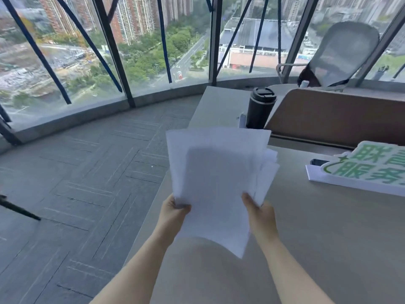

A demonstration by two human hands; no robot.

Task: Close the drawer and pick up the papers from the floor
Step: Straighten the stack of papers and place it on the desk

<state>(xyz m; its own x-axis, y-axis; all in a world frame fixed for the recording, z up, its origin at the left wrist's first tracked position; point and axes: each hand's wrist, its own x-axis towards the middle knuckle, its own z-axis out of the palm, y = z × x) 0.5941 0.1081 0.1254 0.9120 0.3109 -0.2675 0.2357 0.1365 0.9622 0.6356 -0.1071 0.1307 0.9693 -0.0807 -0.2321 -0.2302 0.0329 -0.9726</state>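
A loose stack of white papers (215, 172) hangs in the air above the near edge of the beige desk (328, 238), its sheets fanned unevenly at the right. My left hand (175, 212) pinches the stack's lower left edge. My right hand (259, 212) grips its lower right edge, thumb on top. No drawer is in view, and the grey carpet (76, 183) at the left shows no sheets.
A black travel mug (260, 108) stands behind the papers, beside a brown desk divider (339, 117). A white and green sign (368, 167) and a dark phone (318, 162) lie at the right. A mesh office chair (344, 53) stands by the curved windows. A black tripod leg (19, 210) crosses the left floor.
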